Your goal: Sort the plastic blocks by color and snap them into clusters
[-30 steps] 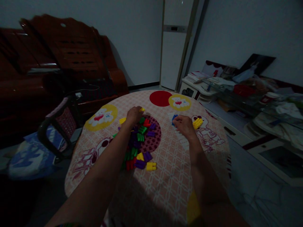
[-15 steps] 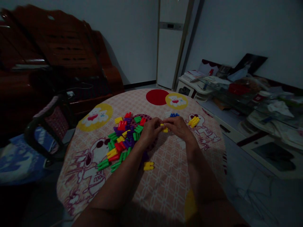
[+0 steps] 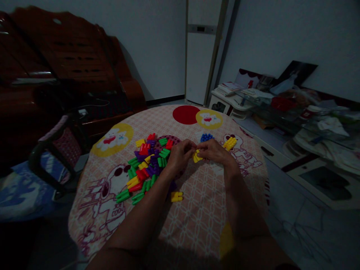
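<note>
Both my hands meet over the middle of the table, pinching yellow toy building blocks (image 3: 197,156) between their fingertips. My left hand (image 3: 181,153) is closed at the left side of the yellow blocks. From the right, my right hand (image 3: 214,150) grips them too, its fingers partly covering them. Just beyond my right hand lies a blue block cluster (image 3: 207,137), and a yellow block cluster (image 3: 230,143) rests to its right. Left of my left hand spreads a loose pile of red, green, purple and yellow blocks (image 3: 144,172). One yellow block (image 3: 177,197) lies nearer me, beside my left forearm.
A patterned cloth (image 3: 194,213) covers the round table. At the left stands a chair (image 3: 56,150), with a wooden sofa (image 3: 75,56) behind it. A cluttered low cabinet (image 3: 281,153) runs along the right wall.
The yellow blocks between my hands have tilted, and more of them shows below my fingers. My right hand has shifted slightly right, while the pile stays as it was.
</note>
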Demonstrator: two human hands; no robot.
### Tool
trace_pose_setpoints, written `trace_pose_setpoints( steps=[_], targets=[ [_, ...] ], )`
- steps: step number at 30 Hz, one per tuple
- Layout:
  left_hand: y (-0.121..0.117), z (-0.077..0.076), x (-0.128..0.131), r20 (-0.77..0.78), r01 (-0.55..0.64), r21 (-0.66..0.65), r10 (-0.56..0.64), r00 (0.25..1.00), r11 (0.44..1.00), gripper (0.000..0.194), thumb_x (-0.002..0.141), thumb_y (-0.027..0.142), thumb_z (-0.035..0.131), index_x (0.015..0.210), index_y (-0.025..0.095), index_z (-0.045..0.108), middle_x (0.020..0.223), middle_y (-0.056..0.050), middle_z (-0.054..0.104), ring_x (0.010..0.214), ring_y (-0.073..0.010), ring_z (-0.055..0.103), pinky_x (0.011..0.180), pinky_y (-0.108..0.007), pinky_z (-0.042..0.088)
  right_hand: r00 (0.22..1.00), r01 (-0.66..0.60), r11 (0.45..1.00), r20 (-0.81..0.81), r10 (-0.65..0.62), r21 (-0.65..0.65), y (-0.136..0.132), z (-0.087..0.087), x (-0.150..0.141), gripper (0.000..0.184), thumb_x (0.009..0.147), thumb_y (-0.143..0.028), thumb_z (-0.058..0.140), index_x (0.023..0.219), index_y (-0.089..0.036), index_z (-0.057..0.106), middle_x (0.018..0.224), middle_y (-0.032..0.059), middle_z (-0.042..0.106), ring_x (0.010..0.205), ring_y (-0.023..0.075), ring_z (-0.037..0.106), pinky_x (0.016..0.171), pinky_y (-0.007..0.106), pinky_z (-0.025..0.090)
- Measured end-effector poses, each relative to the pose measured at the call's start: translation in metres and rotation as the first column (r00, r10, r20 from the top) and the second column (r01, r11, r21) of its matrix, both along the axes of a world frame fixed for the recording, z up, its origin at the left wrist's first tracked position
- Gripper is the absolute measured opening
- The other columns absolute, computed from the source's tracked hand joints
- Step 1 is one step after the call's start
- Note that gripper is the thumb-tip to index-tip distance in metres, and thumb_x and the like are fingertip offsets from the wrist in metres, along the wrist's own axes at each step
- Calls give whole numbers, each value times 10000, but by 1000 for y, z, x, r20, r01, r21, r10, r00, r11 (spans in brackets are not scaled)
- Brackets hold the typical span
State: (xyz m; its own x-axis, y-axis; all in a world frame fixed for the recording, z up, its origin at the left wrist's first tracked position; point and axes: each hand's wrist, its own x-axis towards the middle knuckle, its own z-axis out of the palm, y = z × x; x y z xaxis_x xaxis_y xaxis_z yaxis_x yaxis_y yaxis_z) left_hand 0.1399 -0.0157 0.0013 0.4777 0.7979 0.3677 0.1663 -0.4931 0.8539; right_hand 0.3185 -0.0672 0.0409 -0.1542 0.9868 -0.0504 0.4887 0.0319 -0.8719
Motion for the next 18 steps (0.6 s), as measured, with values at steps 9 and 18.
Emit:
trace_pose_setpoints(
  steps=[9, 18],
  targets=[
    [14, 13, -21, 71, -116, 18, 115, 991, 993, 208, 827, 305, 631, 970, 177, 711, 951, -69, 761, 851, -203, 715, 795, -320, 566, 553, 794, 551, 69, -830, 257, -11, -5, 80, 209, 737, -277, 677, 855, -123, 756, 709, 72, 721, 613, 204, 656, 584, 301, 508],
    [13, 16, -22, 97, -81, -14, 82, 992, 997, 177, 815, 284, 606, 901, 181, 721, 828, -43, 758, 711, -166, 710, 668, -269, 561, 187, 773, 432, 484, -855, 465, -26, -65, 129, 317, 819, -233, 571, 1036, -99, 759, 1012, 206, 742, 951, 300, 680, 822, 375, 493]
  ],
)
